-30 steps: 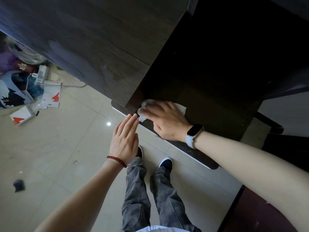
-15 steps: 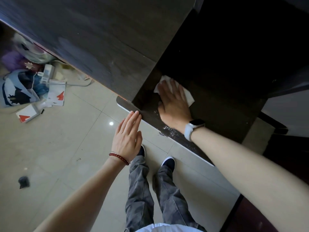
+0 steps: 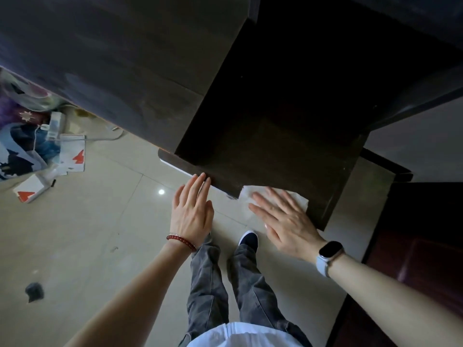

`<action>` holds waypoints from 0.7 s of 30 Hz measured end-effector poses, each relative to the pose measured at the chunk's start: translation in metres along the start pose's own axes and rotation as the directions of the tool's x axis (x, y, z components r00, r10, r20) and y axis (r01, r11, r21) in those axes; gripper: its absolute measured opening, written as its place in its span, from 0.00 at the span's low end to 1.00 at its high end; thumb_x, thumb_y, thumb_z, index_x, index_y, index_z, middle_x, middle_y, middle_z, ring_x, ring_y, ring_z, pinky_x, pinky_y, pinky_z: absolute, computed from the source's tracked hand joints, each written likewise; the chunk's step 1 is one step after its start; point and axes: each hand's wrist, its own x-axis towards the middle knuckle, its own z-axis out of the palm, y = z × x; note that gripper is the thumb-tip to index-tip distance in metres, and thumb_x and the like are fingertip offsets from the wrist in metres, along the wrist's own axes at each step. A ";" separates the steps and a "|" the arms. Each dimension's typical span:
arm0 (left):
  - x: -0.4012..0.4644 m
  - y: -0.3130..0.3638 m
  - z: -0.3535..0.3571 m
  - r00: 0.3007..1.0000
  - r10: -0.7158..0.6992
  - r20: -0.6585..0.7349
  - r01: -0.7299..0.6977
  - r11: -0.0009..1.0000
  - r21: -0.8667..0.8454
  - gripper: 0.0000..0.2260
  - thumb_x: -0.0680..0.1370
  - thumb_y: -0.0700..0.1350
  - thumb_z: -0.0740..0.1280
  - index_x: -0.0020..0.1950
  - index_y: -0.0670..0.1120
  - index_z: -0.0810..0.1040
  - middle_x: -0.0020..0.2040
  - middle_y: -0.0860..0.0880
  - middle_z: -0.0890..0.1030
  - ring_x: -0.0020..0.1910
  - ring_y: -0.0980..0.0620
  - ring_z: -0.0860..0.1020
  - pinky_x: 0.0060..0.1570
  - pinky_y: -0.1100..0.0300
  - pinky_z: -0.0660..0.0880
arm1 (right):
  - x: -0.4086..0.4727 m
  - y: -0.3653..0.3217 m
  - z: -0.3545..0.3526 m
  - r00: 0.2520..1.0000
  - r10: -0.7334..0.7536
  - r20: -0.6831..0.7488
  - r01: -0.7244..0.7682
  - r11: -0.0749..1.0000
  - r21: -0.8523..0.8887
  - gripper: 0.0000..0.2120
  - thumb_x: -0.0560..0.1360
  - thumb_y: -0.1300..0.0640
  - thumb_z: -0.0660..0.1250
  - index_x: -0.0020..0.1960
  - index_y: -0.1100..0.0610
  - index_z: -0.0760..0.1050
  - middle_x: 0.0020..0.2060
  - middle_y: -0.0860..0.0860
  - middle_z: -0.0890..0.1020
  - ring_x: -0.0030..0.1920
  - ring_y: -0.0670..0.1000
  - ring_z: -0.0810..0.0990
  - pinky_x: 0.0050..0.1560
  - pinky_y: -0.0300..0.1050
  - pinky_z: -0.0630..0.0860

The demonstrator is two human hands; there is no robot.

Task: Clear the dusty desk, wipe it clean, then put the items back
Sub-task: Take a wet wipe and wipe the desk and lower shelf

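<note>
The dark wooden desk (image 3: 288,146) fills the upper middle, its near edge just in front of me. A white paper wipe (image 3: 298,197) lies at that near edge, partly hanging off it. My right hand (image 3: 283,221), flat with fingers spread, presses on the wipe; a smartwatch is on that wrist. My left hand (image 3: 191,211) is flat and empty, its fingertips touching the desk's near edge to the left of the wipe. A red bead bracelet sits on the left wrist.
A tall dark cabinet side (image 3: 112,66) rises at the upper left. Removed items lie on the tiled floor at the left: white boxes with red marks (image 3: 72,154), a printed bag (image 3: 17,146), a cable. A small dark scrap (image 3: 33,291) lies lower left. A dark chair (image 3: 421,246) stands right.
My right hand has dragged the wipe from deep on the desk toward me and to the right, to the near edge. The left hand stays at the edge.
</note>
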 end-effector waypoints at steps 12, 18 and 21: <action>0.002 -0.014 -0.004 0.999 -0.012 -0.031 0.008 0.993 -0.118 0.23 0.75 0.46 0.50 0.64 0.38 0.71 0.66 0.39 0.73 0.67 0.39 0.68 0.62 0.43 0.67 | 0.056 -0.064 0.006 0.863 0.501 -0.055 -0.473 0.842 0.260 0.26 0.78 0.51 0.47 0.74 0.55 0.47 0.74 0.50 0.47 0.74 0.56 0.39 0.71 0.55 0.33; 0.007 -0.030 -0.018 0.999 -0.026 -0.037 0.023 0.997 -0.068 0.23 0.75 0.45 0.51 0.66 0.37 0.69 0.68 0.39 0.70 0.70 0.41 0.65 0.64 0.46 0.64 | 0.096 -0.080 -0.002 0.929 0.357 -0.101 -0.317 0.905 0.283 0.25 0.78 0.56 0.54 0.73 0.58 0.54 0.74 0.53 0.58 0.75 0.53 0.51 0.73 0.51 0.41; 0.009 -0.027 -0.018 0.999 0.031 0.021 -0.031 0.999 -0.016 0.23 0.75 0.46 0.51 0.68 0.38 0.67 0.69 0.40 0.68 0.71 0.42 0.62 0.65 0.45 0.63 | 0.039 -0.058 0.005 0.896 0.436 -0.087 -0.398 0.873 0.281 0.25 0.77 0.59 0.54 0.73 0.57 0.55 0.74 0.53 0.58 0.74 0.52 0.51 0.73 0.50 0.45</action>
